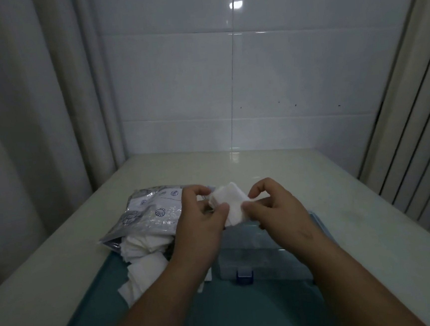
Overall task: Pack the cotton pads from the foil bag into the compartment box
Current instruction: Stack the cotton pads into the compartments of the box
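Hands meet above the compartment box (263, 252): left hand (199, 231) and right hand (277, 209) both pinch one small stack of cotton pads (229, 203). Foil bag (148, 213) lies at left on the pale table (313, 169), more loose pads (142, 262) spilling from its mouth.

white cotton pads (232, 204), shell-printed silver foil bag (152, 211)

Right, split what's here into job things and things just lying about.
Job: foil bag; loose cotton pads; pad stack, pinched by left hand and right hand; compartment box.
Lying about: teal tray, table, curtain.
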Demonstrator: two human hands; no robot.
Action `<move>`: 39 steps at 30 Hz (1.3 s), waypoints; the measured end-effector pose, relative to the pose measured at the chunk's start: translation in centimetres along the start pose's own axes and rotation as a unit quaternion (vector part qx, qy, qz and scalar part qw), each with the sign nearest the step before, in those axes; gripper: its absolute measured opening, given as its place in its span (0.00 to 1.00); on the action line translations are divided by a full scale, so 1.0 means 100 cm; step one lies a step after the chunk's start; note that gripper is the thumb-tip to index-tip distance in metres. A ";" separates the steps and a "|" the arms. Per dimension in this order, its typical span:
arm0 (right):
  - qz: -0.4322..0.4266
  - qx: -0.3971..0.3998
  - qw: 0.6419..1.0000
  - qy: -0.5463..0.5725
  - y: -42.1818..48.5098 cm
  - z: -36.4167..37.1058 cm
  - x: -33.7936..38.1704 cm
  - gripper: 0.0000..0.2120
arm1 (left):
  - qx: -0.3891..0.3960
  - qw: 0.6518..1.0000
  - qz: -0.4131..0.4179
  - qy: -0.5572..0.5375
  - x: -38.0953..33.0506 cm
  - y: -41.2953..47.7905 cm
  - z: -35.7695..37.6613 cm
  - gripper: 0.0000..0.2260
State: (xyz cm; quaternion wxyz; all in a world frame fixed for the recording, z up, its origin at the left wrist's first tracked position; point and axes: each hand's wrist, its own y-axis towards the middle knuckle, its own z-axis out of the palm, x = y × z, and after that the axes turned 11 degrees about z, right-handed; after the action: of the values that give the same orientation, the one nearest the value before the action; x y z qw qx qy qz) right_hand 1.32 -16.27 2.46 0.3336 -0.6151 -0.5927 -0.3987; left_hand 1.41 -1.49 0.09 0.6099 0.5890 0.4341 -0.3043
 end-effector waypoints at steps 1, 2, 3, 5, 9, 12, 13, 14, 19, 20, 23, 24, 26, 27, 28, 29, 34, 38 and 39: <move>-0.008 -0.010 1.000 0.000 0.002 -0.001 0.000 0.06 | 0.006 1.000 0.009 0.009 -0.001 0.002 -0.001 0.14; -0.011 -0.011 1.000 0.012 0.003 -0.002 0.001 0.07 | 0.010 1.000 0.017 0.019 -0.001 0.005 -0.001 0.14; -0.010 -0.005 1.000 0.028 0.004 -0.002 0.001 0.07 | 0.008 0.999 0.023 0.032 -0.001 0.007 -0.001 0.13; -0.008 0.002 1.000 0.028 0.007 0.000 -0.001 0.07 | -0.009 0.997 0.036 0.065 0.001 0.011 -0.001 0.11; -0.009 0.013 1.000 -0.012 0.012 0.005 -0.005 0.06 | -0.025 0.982 0.073 0.170 0.007 0.012 0.000 0.09; 0.007 0.011 1.000 0.024 0.014 0.008 -0.006 0.04 | -0.019 0.984 0.068 0.166 0.010 0.013 0.001 0.07; 0.009 0.006 1.000 0.024 0.014 0.008 -0.006 0.04 | -0.014 0.983 0.065 0.168 0.012 0.013 0.001 0.06; 0.008 0.002 1.000 0.015 0.014 0.008 -0.006 0.05 | -0.007 0.983 0.064 0.172 0.013 0.013 0.002 0.06; 0.007 -0.026 0.998 -0.051 0.018 0.012 -0.010 0.06 | 0.060 0.970 0.078 0.224 0.016 0.012 0.004 0.09; 0.008 -0.026 0.998 -0.060 0.019 0.014 -0.011 0.06 | 0.067 0.963 0.085 0.247 0.015 0.012 0.005 0.12; 0.007 -0.026 0.995 -0.091 0.022 0.018 -0.014 0.06 | 0.083 0.946 0.106 0.295 0.014 0.010 0.006 0.14; 0.011 -0.021 0.995 -0.102 0.023 0.018 -0.015 0.06 | 0.087 0.944 0.110 0.299 0.014 0.009 0.007 0.15; 0.025 -0.008 0.993 -0.119 0.025 0.020 -0.017 0.05 | 0.096 0.939 0.109 0.310 0.015 0.008 0.009 0.16; 0.032 -0.001 0.991 -0.128 0.026 0.021 -0.017 0.05 | 0.101 0.937 0.106 0.317 0.016 0.008 0.010 0.17; 0.037 0.004 0.990 -0.139 0.027 0.021 -0.017 0.04 | 0.105 0.935 0.105 0.322 0.017 0.007 0.011 0.17; 0.042 0.007 0.988 -0.146 0.027 0.022 -0.016 0.04 | 0.106 0.933 0.108 0.325 0.017 0.007 0.012 0.18; 0.068 0.013 0.987 -0.146 0.028 0.022 -0.016 0.05 | 0.101 0.924 0.121 0.348 0.021 0.007 0.011 0.10; 0.067 0.019 0.981 -0.179 0.028 0.024 -0.016 0.06 | 0.108 0.911 0.114 0.381 0.023 0.007 0.011 0.05; 0.067 0.019 0.980 -0.186 0.028 0.024 -0.016 0.07 | 0.107 0.909 0.114 0.386 0.023 0.008 0.011 0.06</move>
State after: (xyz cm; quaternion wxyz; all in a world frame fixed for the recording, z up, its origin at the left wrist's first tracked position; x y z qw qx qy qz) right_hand 4.39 -15.07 0.14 0.2550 -0.7108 -0.6091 -0.2424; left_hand 3.29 -2.16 -1.72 0.3588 0.7677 0.5302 -0.0259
